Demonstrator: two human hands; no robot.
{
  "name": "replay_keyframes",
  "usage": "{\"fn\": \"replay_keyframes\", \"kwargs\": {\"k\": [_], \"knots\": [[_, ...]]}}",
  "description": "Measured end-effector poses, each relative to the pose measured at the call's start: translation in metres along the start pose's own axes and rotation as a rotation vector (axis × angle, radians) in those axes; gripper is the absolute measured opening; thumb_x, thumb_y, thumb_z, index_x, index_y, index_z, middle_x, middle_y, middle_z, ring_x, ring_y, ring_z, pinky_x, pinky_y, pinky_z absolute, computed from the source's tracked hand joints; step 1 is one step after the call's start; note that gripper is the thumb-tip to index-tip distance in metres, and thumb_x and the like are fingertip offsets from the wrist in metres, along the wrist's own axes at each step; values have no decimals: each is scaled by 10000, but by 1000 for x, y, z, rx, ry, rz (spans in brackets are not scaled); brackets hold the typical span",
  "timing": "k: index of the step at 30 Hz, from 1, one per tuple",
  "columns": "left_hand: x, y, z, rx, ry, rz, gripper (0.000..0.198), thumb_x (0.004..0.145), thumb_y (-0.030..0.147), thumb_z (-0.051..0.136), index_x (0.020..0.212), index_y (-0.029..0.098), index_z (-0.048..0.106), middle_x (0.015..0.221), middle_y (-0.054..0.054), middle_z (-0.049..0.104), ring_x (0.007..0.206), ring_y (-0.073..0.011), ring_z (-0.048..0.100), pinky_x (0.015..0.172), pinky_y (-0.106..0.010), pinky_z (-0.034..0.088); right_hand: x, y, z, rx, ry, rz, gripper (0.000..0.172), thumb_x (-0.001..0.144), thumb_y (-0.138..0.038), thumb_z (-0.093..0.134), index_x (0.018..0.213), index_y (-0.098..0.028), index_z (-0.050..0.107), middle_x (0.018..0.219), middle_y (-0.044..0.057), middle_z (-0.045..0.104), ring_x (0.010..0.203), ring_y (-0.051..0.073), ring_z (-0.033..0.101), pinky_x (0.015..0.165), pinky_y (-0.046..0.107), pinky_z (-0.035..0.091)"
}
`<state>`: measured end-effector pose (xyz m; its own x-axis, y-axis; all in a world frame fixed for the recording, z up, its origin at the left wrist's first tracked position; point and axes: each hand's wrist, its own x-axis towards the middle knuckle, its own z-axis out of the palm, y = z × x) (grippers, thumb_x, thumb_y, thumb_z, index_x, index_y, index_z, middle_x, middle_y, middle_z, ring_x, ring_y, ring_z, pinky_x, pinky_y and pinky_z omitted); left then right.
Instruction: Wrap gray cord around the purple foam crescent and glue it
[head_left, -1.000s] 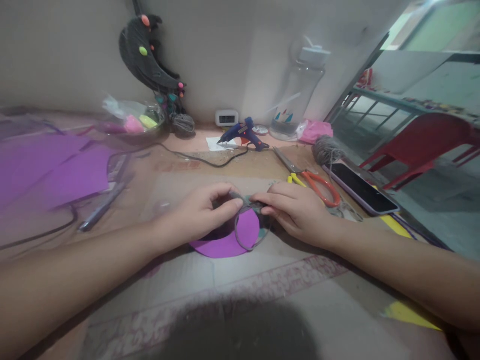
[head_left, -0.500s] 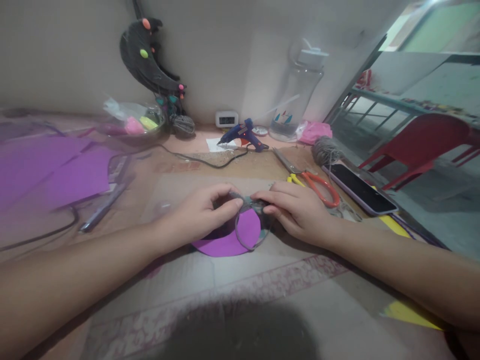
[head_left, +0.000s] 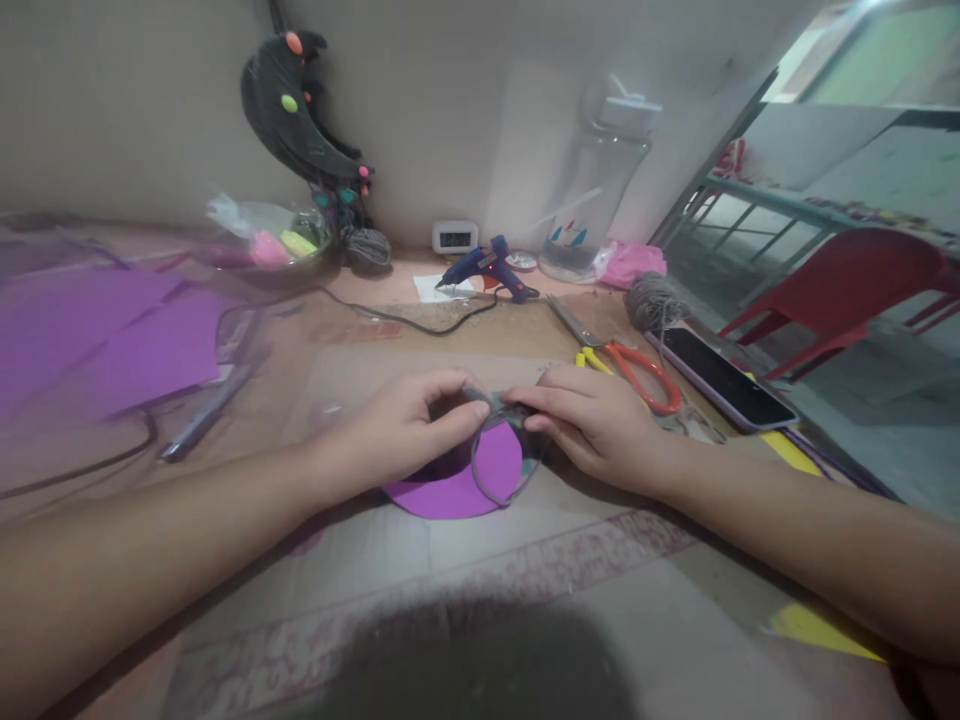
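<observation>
Grey yarn (head_left: 477, 462) hangs in a loop between my hands, over a curved purple foam piece (head_left: 442, 499). My left hand (head_left: 431, 418) pinches the yarn between thumb and fingers at the loop's upper left. At its upper right, my right hand (head_left: 574, 412) is closed on the yarn with thumb and forefinger. The two hands are close together but apart. Part of the purple piece is hidden behind the left hand, and the fingertips are slightly blurred.
Behind the hands lie a blue glue gun (head_left: 487, 268), orange-handled scissors (head_left: 643, 378), a yarn ball (head_left: 654, 302) and a phone (head_left: 724, 378). Purple sheets (head_left: 157, 350) and a pen (head_left: 206, 412) are at the left. A clear bottle (head_left: 596, 195) stands near the wall.
The hands and yarn loop have shifted very slightly within the view. Both hands keep their grip on the yarn.
</observation>
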<state>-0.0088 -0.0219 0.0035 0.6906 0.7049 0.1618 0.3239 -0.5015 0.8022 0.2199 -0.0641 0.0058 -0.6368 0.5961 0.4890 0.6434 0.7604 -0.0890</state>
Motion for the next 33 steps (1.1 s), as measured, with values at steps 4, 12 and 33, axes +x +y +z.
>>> {"fn": "replay_keyframes", "kwargs": {"k": [4,12,33], "knots": [[0,0,0,17,-7,9,188,896,295,481,833,184,618,765,2,629,683,-127,534,602,-240,396,0,0,1,2,4,-7,314,996,-331,410,1110,-138,631,761,48,605,676,149,545,614,258,396],[0,1,-1,-7,-25,-7,204,910,307,473,822,178,604,734,15,599,660,-115,514,586,-230,383,-1,0,1,5,-4,39,322,1002,-331,396,1111,-140,631,782,47,612,690,145,544,621,249,382],[-1,-1,0,-103,-54,-30,211,930,315,445,840,178,579,720,28,541,680,-118,515,618,-234,391,0,1,1,22,-15,34,330,993,-315,409,1121,-110,634,833,68,624,713,156,534,647,254,371]]}}
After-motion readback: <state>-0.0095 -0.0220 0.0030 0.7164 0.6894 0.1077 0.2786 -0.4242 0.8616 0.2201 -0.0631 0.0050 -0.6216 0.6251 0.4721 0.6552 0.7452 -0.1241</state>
